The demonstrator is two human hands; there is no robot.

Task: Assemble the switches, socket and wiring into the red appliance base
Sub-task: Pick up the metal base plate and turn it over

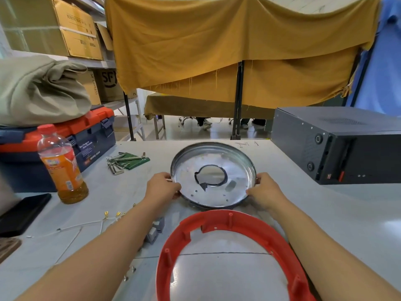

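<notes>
The fingers of the left hand (163, 185) and right hand (265, 187) are curled on opposite rims of the metal plate (238, 166), beyond the red base ring (219, 222) at the desk's (336, 213) near edge.

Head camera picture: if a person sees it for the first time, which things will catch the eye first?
Probably the round metal plate at the table's centre, which the left hand and right hand grip by opposite rims. Next the red ring base lying nearest the person, then the orange drink bottle standing at the left.
</notes>
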